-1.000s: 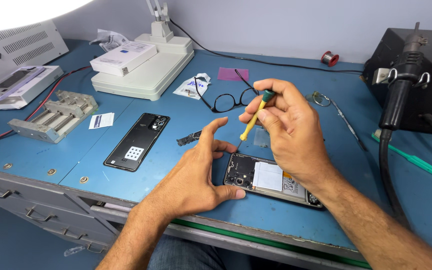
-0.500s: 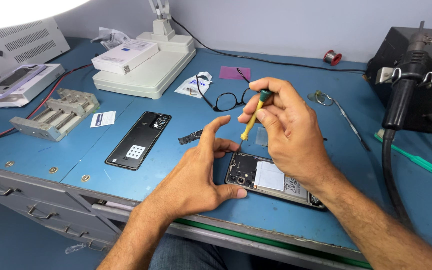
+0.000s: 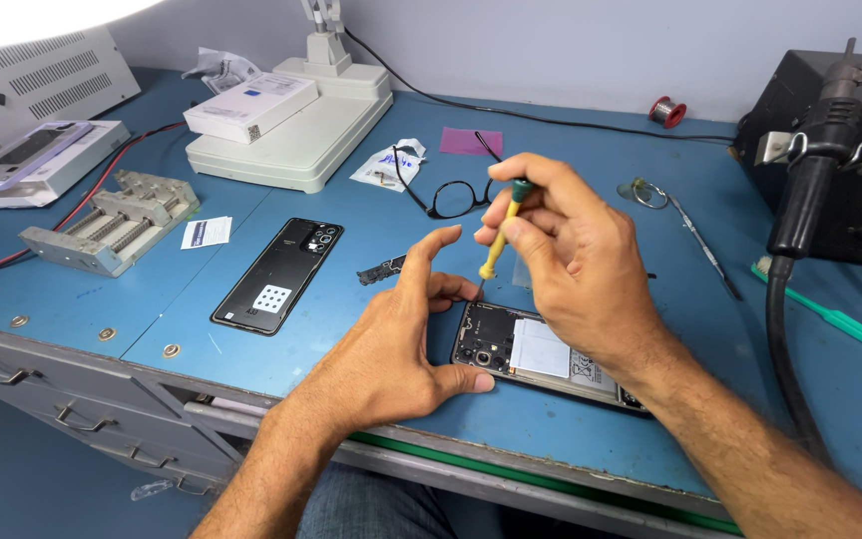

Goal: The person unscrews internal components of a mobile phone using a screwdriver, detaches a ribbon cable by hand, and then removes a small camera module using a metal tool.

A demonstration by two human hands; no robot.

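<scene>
An opened black phone (image 3: 536, 351) lies near the front edge of the blue bench, its insides and a white battery label showing. My right hand (image 3: 571, 265) holds a small yellow screwdriver (image 3: 496, 250) with a green cap upright, the tip at the phone's top left corner. My left hand (image 3: 401, 334) rests at the phone's left end, thumb against its lower corner, fingers spread and curled above it. The phone's black back cover (image 3: 279, 274) lies flat to the left.
Black glasses (image 3: 451, 195), a small black part (image 3: 381, 269) and a pink sheet (image 3: 471, 141) lie behind the phone. A white lamp base (image 3: 296, 135), a metal jig (image 3: 112, 220), tweezers (image 3: 695, 235), a hot-air handle (image 3: 810, 190) and a green tool (image 3: 830, 314) surround the spot.
My hands and the screwdriver have barely shifted; the left fingers have curled slightly closer to the screwdriver tip.
</scene>
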